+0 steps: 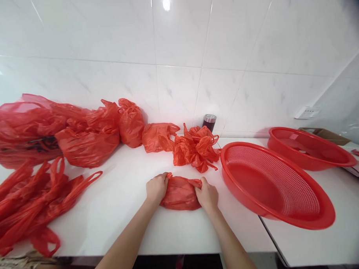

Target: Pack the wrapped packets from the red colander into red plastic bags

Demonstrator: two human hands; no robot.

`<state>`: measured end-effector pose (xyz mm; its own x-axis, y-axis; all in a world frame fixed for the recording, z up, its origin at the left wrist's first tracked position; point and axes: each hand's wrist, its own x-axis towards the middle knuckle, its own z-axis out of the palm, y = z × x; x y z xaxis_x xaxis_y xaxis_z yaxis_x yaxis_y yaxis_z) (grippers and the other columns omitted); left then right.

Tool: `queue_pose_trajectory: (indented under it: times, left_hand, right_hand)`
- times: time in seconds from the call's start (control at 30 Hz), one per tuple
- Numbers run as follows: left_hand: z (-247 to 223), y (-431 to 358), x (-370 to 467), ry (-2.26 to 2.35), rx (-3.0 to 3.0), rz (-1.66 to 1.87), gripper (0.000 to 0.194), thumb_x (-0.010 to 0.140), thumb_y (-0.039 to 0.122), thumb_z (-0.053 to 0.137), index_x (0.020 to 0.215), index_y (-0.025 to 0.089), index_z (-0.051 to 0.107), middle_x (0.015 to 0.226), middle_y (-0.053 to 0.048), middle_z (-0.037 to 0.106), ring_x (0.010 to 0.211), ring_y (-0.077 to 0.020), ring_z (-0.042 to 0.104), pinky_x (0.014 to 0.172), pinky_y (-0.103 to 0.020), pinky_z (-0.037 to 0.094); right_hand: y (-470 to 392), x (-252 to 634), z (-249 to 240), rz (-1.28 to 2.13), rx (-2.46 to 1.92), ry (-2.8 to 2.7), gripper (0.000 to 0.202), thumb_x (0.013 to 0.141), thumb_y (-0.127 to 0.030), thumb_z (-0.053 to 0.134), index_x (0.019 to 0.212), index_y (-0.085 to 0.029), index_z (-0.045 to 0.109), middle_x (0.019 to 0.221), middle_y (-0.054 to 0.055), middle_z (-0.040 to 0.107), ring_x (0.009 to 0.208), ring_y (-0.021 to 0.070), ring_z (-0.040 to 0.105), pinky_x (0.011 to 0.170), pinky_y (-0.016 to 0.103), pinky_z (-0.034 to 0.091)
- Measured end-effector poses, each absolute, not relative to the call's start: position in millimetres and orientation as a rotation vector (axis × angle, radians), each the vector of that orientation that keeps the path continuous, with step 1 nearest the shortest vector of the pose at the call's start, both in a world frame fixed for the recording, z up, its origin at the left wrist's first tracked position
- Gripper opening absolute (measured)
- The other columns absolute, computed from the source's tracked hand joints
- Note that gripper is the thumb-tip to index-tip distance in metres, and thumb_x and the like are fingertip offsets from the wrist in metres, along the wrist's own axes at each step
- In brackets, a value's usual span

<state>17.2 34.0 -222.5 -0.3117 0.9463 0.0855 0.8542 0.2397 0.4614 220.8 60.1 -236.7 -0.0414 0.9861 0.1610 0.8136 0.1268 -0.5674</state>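
The left hand (157, 189) and right hand (207, 192), fingers curled closed, pinch the two upper corners of a thin, wrinkled red plastic bag (181, 195), stretched between them at the front middle of the smooth white worktop (177, 232). Just beyond it lies a ruffled cluster of crumpled bags (194, 147); to the right, a round, perforated plastic basket (254, 186). Bulging bags (90, 143) line the glossy tiled wall (178, 87); limp, looped-handled bags (37, 198) heap at far left.
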Motion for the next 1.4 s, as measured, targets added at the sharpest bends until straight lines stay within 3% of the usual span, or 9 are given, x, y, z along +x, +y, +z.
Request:
queue_pose_trajectory:
  times: [0.17,0.37,0.73,0.87,0.97,1.07,1.2,1.3,1.4]
  left_hand:
    - [-226,12,4,2.28,1.47,0.824,0.039,0.092,0.044,0.033,0.095,0.025,0.067,0.086,-0.01,0.072,0.08,-0.0299,0.064,0.069,-0.036,0.04]
    - [-224,-12,-12,2.021,1.143,1.117,0.049,0.085,0.059,0.038,0.06,0.022,0.056,0.054,-0.002,0.054,0.058,-0.0211,0.054,0.06,-0.032,0.04]
    - [-206,-30,-1,1.637,0.9,1.293,0.048,0.077,0.064,0.049,0.06,0.02,0.044,0.052,0.007,0.03,0.046,-0.0098,0.035,0.046,-0.023,0.035]
    - [-200,-36,-6,1.818,0.942,1.401,0.046,0.078,0.063,0.046,0.071,0.019,0.05,0.059,0.003,0.044,0.051,-0.0133,0.046,0.056,-0.031,0.047]
    - [-188,-37,1,2.048,1.097,1.555,0.038,0.088,0.05,0.037,0.104,0.019,0.051,0.104,-0.012,0.057,0.089,-0.0219,0.058,0.084,-0.043,0.047]
    - [-182,-29,28,2.083,1.494,1.47,0.035,0.091,0.037,0.039,0.122,0.024,0.048,0.134,-0.012,0.047,0.124,-0.0235,0.043,0.105,-0.043,0.032]
    - [-177,-5,55,1.886,1.929,0.953,0.02,0.071,0.026,0.068,0.092,0.024,0.067,0.101,-0.007,0.068,0.104,-0.0279,0.059,0.097,-0.043,0.041]
    - [-161,8,45,1.861,1.98,0.696,0.01,0.077,0.019,0.059,0.078,0.021,0.069,0.079,-0.006,0.069,0.081,-0.0254,0.065,0.079,-0.04,0.049]
    - [-144,6,31,1.905,1.966,0.627,0.024,0.087,0.026,0.046,0.096,0.023,0.068,0.093,-0.006,0.07,0.086,-0.0242,0.065,0.079,-0.038,0.049]
  right_hand:
    - [51,234,-228,0.639,-1.697,-1.855,0.034,0.076,-0.054,0.057,0.072,-0.024,0.04,0.071,0.0,0.067,0.064,0.0197,0.061,0.052,0.026,0.034]
    - [41,239,-225,0.802,-1.605,-1.833,0.035,0.071,-0.05,0.063,0.068,-0.024,0.039,0.065,-0.004,0.064,0.061,0.0172,0.058,0.053,0.025,0.037]
    - [34,251,-228,1.178,-1.322,-1.606,0.04,0.067,-0.052,0.07,0.072,-0.022,0.044,0.073,-0.001,0.063,0.067,0.0173,0.058,0.06,0.028,0.044]
    - [35,254,-234,1.212,-1.296,-1.458,0.04,0.065,-0.05,0.073,0.077,-0.022,0.047,0.078,0.001,0.067,0.073,0.02,0.063,0.066,0.031,0.049]
    - [36,257,-238,1.235,-1.28,-1.343,0.043,0.064,-0.049,0.075,0.081,-0.022,0.046,0.077,0.001,0.066,0.073,0.0195,0.064,0.066,0.03,0.051]
    - [36,259,-242,1.215,-1.286,-1.324,0.045,0.063,-0.05,0.076,0.08,-0.023,0.043,0.073,-0.002,0.063,0.069,0.0177,0.062,0.063,0.028,0.051]
    - [36,262,-246,1.144,-1.301,-1.303,0.046,0.063,-0.051,0.076,0.082,-0.022,0.046,0.075,-0.002,0.061,0.068,0.0164,0.06,0.062,0.028,0.05]
    - [36,265,-248,1.133,-1.292,-1.251,0.048,0.063,-0.05,0.077,0.09,-0.021,0.048,0.077,-0.001,0.062,0.071,0.0177,0.061,0.063,0.028,0.051]
    - [38,264,-250,1.135,-1.274,-1.232,0.048,0.064,-0.05,0.077,0.092,-0.022,0.05,0.076,0.0,0.063,0.07,0.0177,0.061,0.062,0.028,0.05]
